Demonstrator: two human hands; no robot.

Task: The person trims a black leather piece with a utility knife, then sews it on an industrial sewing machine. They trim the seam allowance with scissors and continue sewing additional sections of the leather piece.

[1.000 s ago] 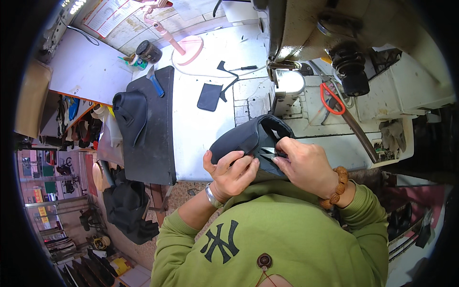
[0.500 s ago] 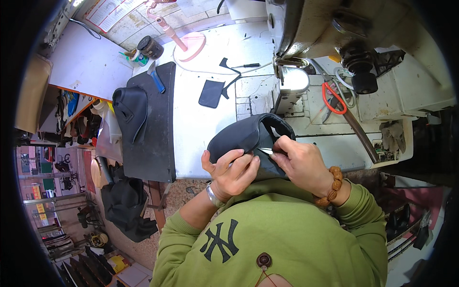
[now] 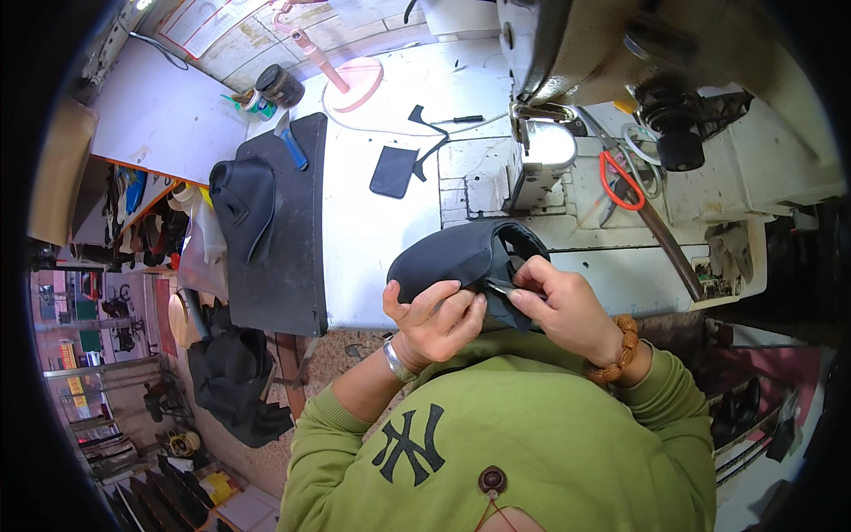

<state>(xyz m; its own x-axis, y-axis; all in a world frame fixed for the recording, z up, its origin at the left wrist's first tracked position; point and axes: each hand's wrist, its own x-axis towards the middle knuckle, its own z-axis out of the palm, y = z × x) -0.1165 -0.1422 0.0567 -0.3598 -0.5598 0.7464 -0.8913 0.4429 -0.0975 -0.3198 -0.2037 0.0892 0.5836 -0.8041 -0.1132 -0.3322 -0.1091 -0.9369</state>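
A black shoe upper (image 3: 448, 253), curved and hollow, is held just above the near edge of the white worktable. My left hand (image 3: 434, 324) is closed on its near left side, with the fingers bent over the black material. My right hand (image 3: 567, 306) pinches a small pointed metal tool (image 3: 500, 287). The tool's tip is against the upper's near edge, close to my left fingertips. Exactly what the tip touches is hidden by the dark folds.
A sewing machine (image 3: 576, 53) overhangs the table, with orange-handled scissors (image 3: 623, 188) at its right. On the left, another black upper (image 3: 241, 199) and a blue-handled tool (image 3: 292, 151) lie on a black board (image 3: 288, 239). A black piece (image 3: 393, 173) and pink stand (image 3: 355, 84) are farther back.
The shoe upper has dropped slightly toward me and tilted a little. My right hand has shifted slightly nearer, and the metal tool now shows darker and its tip sits lower at the edge.
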